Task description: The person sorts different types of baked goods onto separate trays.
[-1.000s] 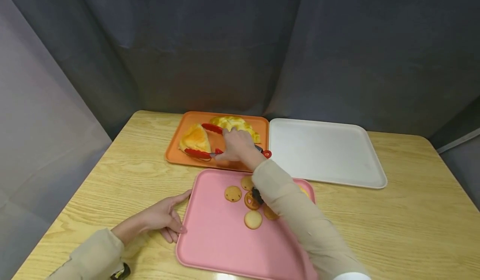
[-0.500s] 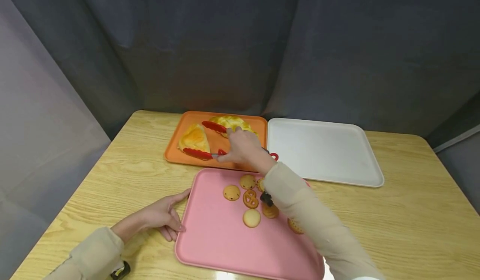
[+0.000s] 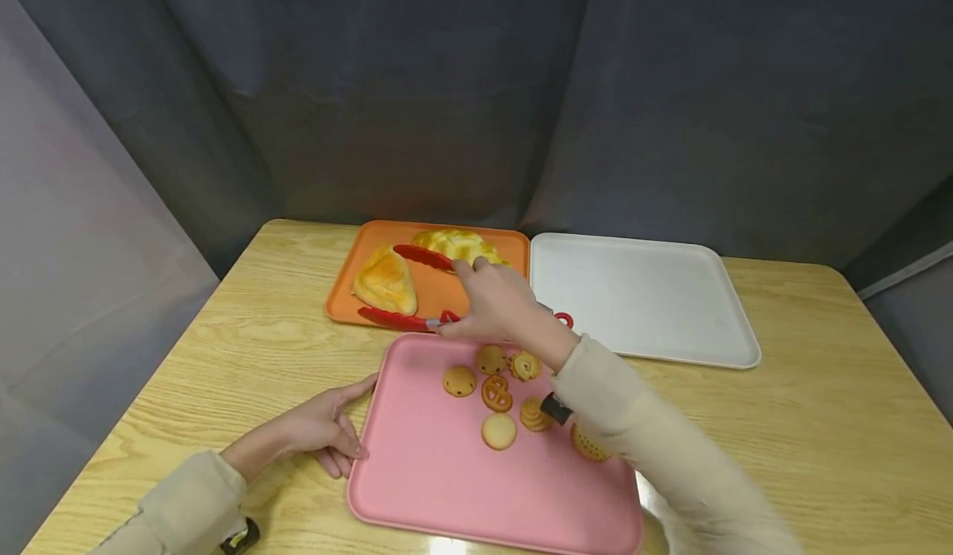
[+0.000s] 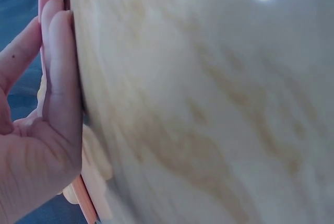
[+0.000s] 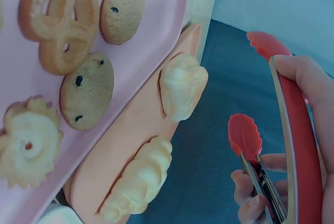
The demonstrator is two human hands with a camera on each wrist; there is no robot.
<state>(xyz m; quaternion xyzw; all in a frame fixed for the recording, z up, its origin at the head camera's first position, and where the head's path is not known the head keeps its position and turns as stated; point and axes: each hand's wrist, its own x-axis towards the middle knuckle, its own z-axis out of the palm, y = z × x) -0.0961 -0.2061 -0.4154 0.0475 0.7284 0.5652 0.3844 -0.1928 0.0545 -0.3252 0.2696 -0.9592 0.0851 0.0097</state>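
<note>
My left hand rests at the left rim of the pink tray, with extended fingers touching the edge. In the left wrist view, straight fingers lie along that rim. My right hand grips red-tipped tongs by their arms. The tongs are spread wide, with nothing between their tips, over the front of the orange tray. On that tray lie a triangular bread, just left of the tongs, and a braided bread behind them, partly covered by one tip.
Several cookies sit on the pink tray, among them a pretzel-shaped cookie, a plain round cookie and a dotted cookie partly under the right sleeve. A white tray stands at the back right, beside the orange one. A dark curtain hangs behind the table.
The right hand has drawn the spread tongs back to the right and toward the front, away from the triangular bread. More cookies show as the forearm shifts right. The left hand stays put.
</note>
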